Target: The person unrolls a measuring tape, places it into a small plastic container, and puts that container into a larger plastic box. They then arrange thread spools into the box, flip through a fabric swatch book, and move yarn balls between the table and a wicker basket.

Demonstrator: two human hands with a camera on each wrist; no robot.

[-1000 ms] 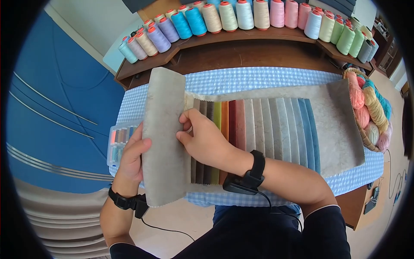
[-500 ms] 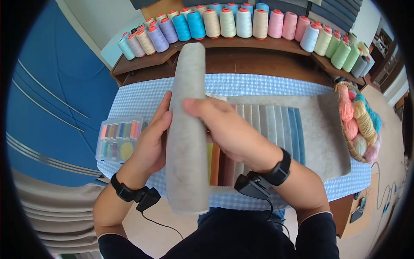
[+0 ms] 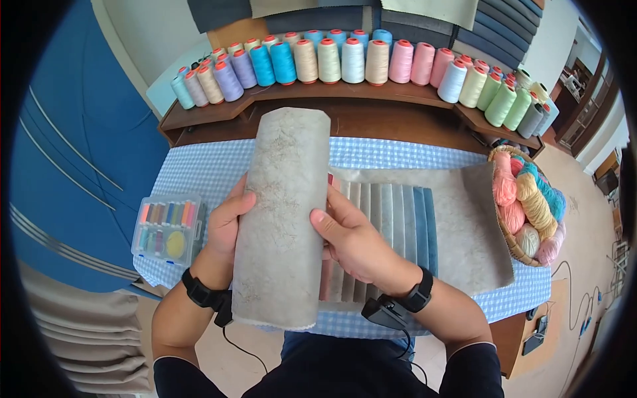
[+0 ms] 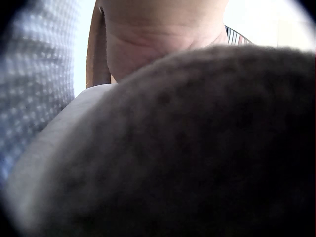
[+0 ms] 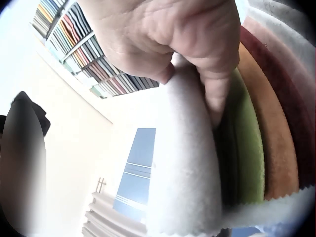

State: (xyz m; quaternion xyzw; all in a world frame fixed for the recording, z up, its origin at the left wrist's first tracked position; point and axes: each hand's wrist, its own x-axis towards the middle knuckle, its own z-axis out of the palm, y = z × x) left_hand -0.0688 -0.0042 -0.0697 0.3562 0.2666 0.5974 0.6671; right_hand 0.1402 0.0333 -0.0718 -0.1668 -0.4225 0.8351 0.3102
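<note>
A grey fabric panel [image 3: 282, 219], folded over into a thick roll, stands raised at the left end of the swatch book. My left hand [image 3: 227, 219] grips its left edge, thumb in front and fingers hidden behind. On its right edge my right hand [image 3: 355, 239] has the thumb in front and fingers behind. The right wrist view shows the right hand [image 5: 182, 39] pinching the pale fabric [image 5: 185, 158] beside green [image 5: 251, 148] and orange swatches [image 5: 276, 138]. Blurred dark fabric [image 4: 197, 148] fills much of the left wrist view, below the left hand [image 4: 158, 39].
Blue-grey swatches [image 3: 421, 225] lie on the checked tablecloth [image 3: 371, 151]. A clear box of small thread spools [image 3: 166, 229] sits left, a basket of yarn [image 3: 531, 205] right. Thread cones [image 3: 328, 61] line the wooden shelf [image 3: 298, 93] behind.
The folded panel has swung rightward and turned its broad face up. My right hand has moved from over the swatches to the panel's right edge. The head view has shifted.
</note>
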